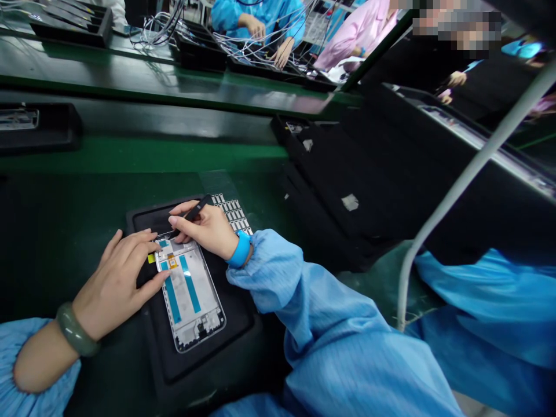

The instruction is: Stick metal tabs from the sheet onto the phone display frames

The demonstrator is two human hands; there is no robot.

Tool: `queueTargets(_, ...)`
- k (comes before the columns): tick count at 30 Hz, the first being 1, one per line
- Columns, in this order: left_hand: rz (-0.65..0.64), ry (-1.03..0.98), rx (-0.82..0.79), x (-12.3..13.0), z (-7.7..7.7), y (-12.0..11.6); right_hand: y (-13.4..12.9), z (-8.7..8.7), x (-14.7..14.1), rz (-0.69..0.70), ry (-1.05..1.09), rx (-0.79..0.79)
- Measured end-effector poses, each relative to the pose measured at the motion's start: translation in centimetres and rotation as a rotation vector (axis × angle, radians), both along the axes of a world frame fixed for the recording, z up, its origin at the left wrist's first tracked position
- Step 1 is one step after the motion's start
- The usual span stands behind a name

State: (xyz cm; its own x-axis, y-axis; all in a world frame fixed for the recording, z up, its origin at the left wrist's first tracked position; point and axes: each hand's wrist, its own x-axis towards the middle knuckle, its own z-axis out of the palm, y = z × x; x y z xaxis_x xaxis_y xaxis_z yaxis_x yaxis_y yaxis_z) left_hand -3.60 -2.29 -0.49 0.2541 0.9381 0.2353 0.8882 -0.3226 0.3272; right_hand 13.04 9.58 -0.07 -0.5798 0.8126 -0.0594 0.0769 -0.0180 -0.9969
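A phone frame (pixel 193 298) with blue adhesive strips lies on a black padded tray (pixel 234 341). My left hand (pixel 125 266) rests along its left edge, fingers stretched out, thumb and fingertips on the frame. My right hand (pixel 206 226) is closed around black tweezers (pixel 198 207), held over the frame's upper end. The tweezers' tips are mostly hidden by my fingers. Near the middle of the frame's upper half sits a small orange-edged part (pixel 172 262). Behind my right wrist lies a sheet of small metal pieces (pixel 237 215), partly covered.
Stacked black trays (pixel 339 191) stand to the right, beside a grey cable (pixel 452 191). Another black tray (pixel 47 136) lies at the far left. Across the bench, a person in blue (pixel 260 23) works among white cables (pixel 160 32) and black bins (pixel 200 49).
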Motion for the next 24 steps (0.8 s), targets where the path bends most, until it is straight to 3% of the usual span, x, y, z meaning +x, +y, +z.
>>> queueTargets(4,-0.029,0.093,0.018,0.0,0.2,0.2,0.1,0.3,0.3,0.046,-0.043,0.080)
queueTargets(10,-0.041,0.186,0.039,0.3,0.5,0.4,0.2,1.6,0.6,0.176,-0.206,0.539)
queueTargets(12,-0.029,0.199,0.037,0.5,0.6,0.4,0.2,1.6,0.6,0.172,-0.205,0.596)
queueTargets(14,-0.016,0.199,0.037,0.7,0.7,0.4,0.5,1.3,0.5,0.113,-0.126,0.510)
queueTargets(17,-0.001,0.173,0.042,0.9,0.7,0.3,0.9,0.7,0.2,0.000,0.067,0.206)
queueTargets(19,0.004,0.153,0.040,0.9,0.6,0.3,1.1,0.4,0.0,0.000,0.143,0.050)
queueTargets(21,0.008,0.137,0.029,0.9,0.5,0.3,1.2,0.2,-0.1,0.046,0.143,0.028)
queueTargets(24,0.014,0.112,0.012,0.8,0.4,0.3,1.2,0.1,0.0,0.080,0.050,0.156)
